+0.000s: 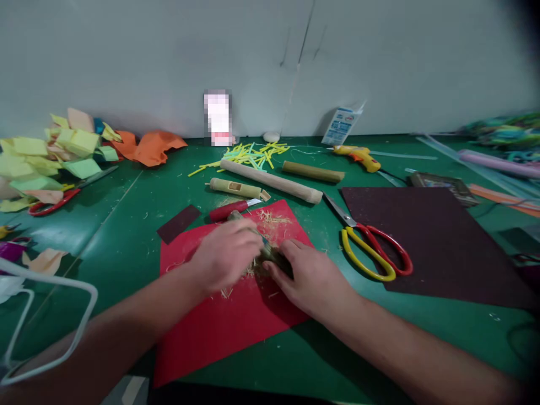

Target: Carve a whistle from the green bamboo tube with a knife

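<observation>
Nearest, a red sheet (202, 337) is lying on the green table (105, 225), and both hands are working above it. The right hand (312, 275) is gripping the lower end of a greenish-brown bamboo tube (276, 257), its thumb and fingers wrapping around the sides. The left hand (230, 247) is curling over the middle of this tube; it is blurred, so I cannot tell whether it is pinching the tube itself or a small thing against it. The tube is lying slantwise over the sheet, and its far end is showing near the red-handled knife (228, 210).

Pale shavings (274, 216) are lying around it, so some cutting or scraping seems already done; the covered part of the tube is hiding how much remains. To the right, scissors (348, 219) are resting partly on a dark brown sheet (430, 242).

Farther, a short bamboo piece (228, 185) is already showing a cut opening. Behind it, a long pale stick (274, 181) and a brown bamboo piece (313, 171) are showing no opening on their visible sides.
</observation>
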### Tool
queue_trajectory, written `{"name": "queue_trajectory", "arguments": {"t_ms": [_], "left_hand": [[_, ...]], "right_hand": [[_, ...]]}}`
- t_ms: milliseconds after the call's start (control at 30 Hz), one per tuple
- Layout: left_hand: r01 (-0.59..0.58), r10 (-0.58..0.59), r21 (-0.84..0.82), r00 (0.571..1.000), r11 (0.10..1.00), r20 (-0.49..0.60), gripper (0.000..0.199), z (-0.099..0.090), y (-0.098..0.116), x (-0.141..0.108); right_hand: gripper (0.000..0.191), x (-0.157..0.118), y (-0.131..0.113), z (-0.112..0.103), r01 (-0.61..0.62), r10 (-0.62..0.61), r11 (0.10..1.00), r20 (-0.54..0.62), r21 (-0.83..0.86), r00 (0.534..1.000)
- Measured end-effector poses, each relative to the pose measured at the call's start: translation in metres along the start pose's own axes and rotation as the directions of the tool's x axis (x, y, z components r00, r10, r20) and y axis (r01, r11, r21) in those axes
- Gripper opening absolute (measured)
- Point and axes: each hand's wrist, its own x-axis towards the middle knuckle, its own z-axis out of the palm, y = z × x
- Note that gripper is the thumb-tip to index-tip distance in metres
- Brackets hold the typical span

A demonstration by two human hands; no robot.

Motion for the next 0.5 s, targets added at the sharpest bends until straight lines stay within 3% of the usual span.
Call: {"name": "queue_trajectory", "arguments": {"t_ms": [133, 267, 367, 500], "left_hand": [[0.116, -0.101, 0.131, 0.989, 0.985, -0.111, 0.021, -0.001, -0.0067, -0.0011], [-0.025, 0.026, 0.043, 0.999, 0.999, -0.02, 0.022, 0.0023, -0.0025, -0.0004], [0.093, -0.084, 0.108, 0.993, 0.99, -0.085, 0.018, 0.0051, 0.0003, 0.0006], [-0.005, 0.005, 0.037, 1.0, 0.999, -0.009, 0.025, 0.0066, 0.0019, 0.001]], "right_hand": [[0.02, -0.0002, -0.0001, -0.0002, -0.007, 0.007, 1.0, -0.019, -0.018, 1.0], [0.019, -0.0007, 0.0007, 0.0, 0.011, -0.011, 1.0, -0.013, 0.0, 1.0], [0.02, -0.0007, 0.0011, 0.0007, 0.013, -0.013, 1.0, -0.024, -0.01, 1.0], [0.018, 0.0003, 0.0009, 0.0011, 0.017, -0.017, 1.0, -0.015, 0.006, 1.0]]}}
